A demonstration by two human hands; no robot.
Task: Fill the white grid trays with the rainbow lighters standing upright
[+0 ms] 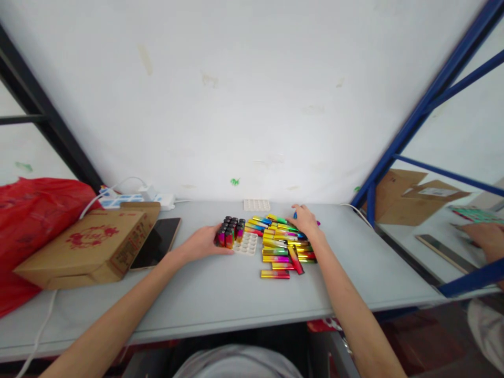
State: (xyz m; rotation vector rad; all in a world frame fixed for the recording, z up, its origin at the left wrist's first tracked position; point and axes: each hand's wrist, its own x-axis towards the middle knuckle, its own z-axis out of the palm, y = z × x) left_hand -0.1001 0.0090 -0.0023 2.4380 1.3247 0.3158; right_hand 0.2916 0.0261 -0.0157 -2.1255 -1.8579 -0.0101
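A white tray [249, 245] with round holes lies on the grey table, and several dark-capped sticks [231, 230] stand upright in its left half. My left hand [205, 242] rests against the tray's left side, fingers curled round the standing sticks. To the right lies a loose pile of rainbow-coloured metallic sticks [281, 244]. My right hand [305, 219] lies on the far side of that pile, fingers bent down onto the sticks; whether it grips one is unclear.
A second white holed tray [256, 205] lies by the wall. At left sit a cardboard box [92, 247], a dark tablet [157, 242], a red plastic bag [27, 220] and a power strip [129, 198]. Another person's hand [486, 236] shows beyond the blue shelf frame [397, 157] at right.
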